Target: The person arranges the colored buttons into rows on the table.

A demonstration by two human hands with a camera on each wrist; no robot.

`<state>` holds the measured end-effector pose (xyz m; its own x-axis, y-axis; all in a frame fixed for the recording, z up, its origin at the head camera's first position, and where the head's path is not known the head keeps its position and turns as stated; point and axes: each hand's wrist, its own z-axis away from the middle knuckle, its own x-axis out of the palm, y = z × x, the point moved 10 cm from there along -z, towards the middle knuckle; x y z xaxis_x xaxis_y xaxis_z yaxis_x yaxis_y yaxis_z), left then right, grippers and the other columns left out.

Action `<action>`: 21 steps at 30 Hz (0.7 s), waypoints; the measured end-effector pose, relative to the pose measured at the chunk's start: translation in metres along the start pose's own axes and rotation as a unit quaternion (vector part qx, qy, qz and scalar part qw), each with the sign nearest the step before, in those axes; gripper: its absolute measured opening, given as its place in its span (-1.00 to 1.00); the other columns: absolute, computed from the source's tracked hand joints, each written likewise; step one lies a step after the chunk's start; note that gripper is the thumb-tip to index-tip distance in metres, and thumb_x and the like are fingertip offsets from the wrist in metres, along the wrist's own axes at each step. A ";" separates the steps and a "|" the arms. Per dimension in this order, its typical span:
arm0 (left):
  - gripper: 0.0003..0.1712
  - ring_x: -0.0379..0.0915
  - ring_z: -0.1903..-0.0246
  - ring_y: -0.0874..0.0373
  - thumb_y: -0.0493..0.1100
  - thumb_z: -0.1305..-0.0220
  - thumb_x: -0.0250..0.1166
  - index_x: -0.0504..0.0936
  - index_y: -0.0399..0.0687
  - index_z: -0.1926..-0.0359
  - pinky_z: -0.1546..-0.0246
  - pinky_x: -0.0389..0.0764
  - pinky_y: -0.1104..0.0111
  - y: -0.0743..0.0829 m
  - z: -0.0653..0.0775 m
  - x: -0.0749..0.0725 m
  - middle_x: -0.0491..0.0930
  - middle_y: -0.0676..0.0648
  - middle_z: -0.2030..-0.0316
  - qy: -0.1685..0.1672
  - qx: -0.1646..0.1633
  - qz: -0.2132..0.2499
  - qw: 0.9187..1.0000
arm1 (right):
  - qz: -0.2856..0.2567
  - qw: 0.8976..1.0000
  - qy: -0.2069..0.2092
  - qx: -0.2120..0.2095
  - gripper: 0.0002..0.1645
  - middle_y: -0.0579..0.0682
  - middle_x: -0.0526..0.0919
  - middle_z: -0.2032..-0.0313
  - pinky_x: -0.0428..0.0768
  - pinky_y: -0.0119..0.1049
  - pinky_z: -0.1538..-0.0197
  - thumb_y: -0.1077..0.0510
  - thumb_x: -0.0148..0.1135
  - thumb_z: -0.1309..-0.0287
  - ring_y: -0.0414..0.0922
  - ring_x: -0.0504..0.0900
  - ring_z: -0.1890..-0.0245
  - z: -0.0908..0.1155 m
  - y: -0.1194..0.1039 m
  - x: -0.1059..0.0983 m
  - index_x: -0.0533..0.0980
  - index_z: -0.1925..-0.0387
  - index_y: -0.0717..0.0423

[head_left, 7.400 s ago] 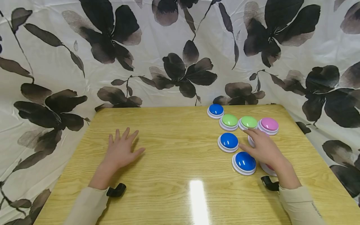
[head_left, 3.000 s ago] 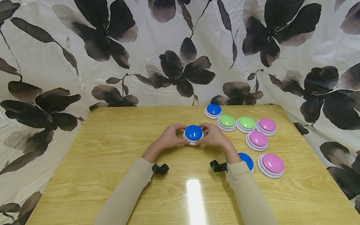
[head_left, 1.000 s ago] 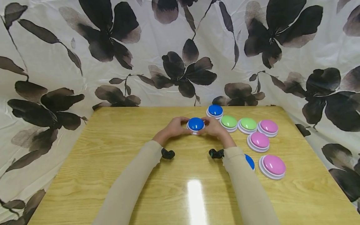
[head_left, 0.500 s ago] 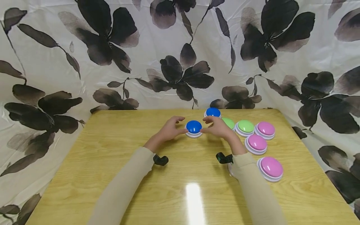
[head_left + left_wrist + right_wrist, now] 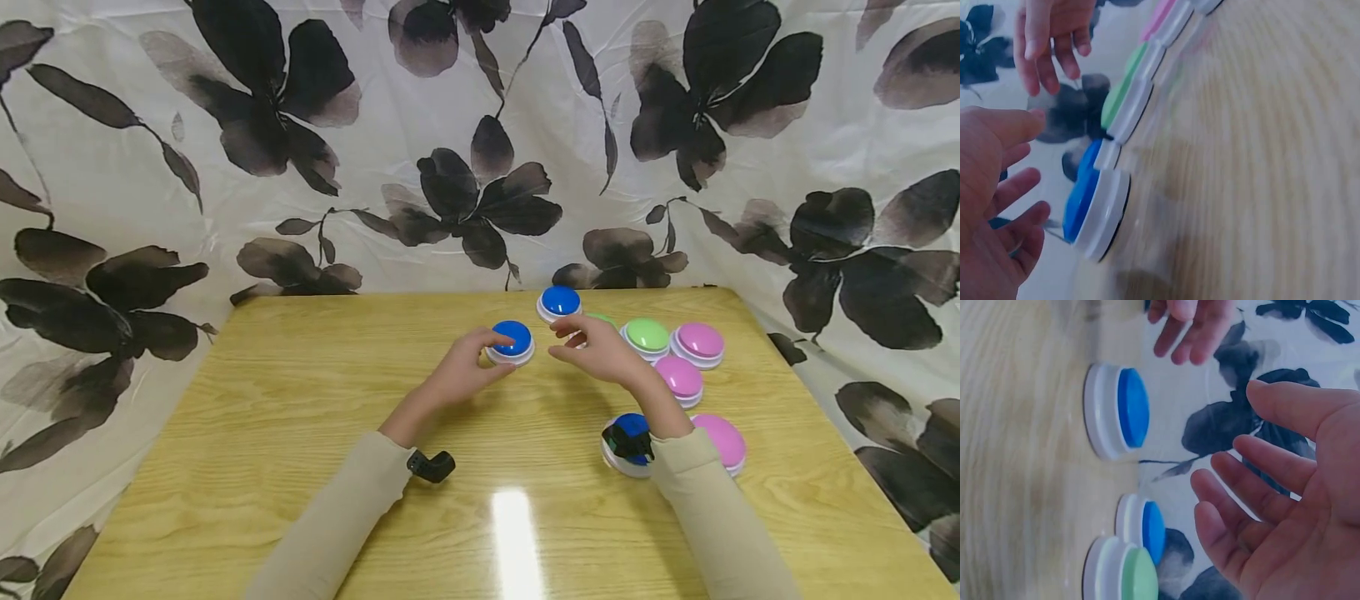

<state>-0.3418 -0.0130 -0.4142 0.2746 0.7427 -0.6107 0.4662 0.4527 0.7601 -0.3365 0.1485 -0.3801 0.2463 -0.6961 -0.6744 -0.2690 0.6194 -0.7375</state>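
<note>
A blue dome push button (image 5: 517, 332) with a white base sits on the table, left of the other buttons. My left hand (image 5: 459, 372) hovers over its left side with loosely bent fingers, and one fingertip overlaps the dome in the head view. The left wrist view shows that hand (image 5: 988, 194) apart from the blue button (image 5: 1099, 209). To the right, my right hand (image 5: 606, 354) is lifted and holds nothing, partly hiding a green button (image 5: 602, 317). Its fingers are spread and slightly bent in the right wrist view, away from the blue button (image 5: 1134, 409).
Another blue button (image 5: 560, 299) stands at the back edge. A green button (image 5: 647, 334) and two pink buttons (image 5: 699, 339) lie to the right. Nearer, a third blue button (image 5: 617, 462) is partly under the right wrist camera, beside a pink button (image 5: 722, 442). Floral cloth (image 5: 420, 100) hangs behind the table (image 5: 300, 400).
Both hands gripped the blue button, carried from the right-hand group to the back middle, and have let go. The right hand has since moved away to the right.
</note>
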 end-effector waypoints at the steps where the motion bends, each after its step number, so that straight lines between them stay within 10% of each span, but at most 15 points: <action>1: -0.55 0.40 -0.11 -0.04 -0.17 -0.24 0.38 0.58 -0.24 -0.12 -0.14 0.44 0.04 0.003 0.002 0.003 0.54 -0.14 -0.05 -0.007 0.002 0.000 1.000 | -0.001 1.000 0.003 0.000 -0.51 0.16 0.57 -0.01 0.59 -0.11 0.03 0.10 0.32 -0.22 0.03 0.57 0.07 0.002 0.000 -0.001 0.50 -0.14 0.22; 21: -0.45 0.42 -0.10 0.19 0.02 -0.23 0.39 0.56 -0.14 -0.17 -0.15 0.43 0.35 0.029 0.009 0.090 0.56 0.00 -0.08 -0.134 0.036 0.000 0.990 | 0.014 1.000 -0.012 0.015 -0.49 0.22 0.57 -0.04 0.61 -0.08 0.05 0.05 0.27 -0.27 0.06 0.57 0.06 0.039 0.032 -0.023 0.48 -0.15 0.25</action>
<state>-0.2956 0.0624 -0.4488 0.4835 0.5814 -0.6544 0.5213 0.4093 0.7488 -0.3142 0.1984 -0.3898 0.2618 -0.6695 -0.6952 -0.2472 0.6498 -0.7188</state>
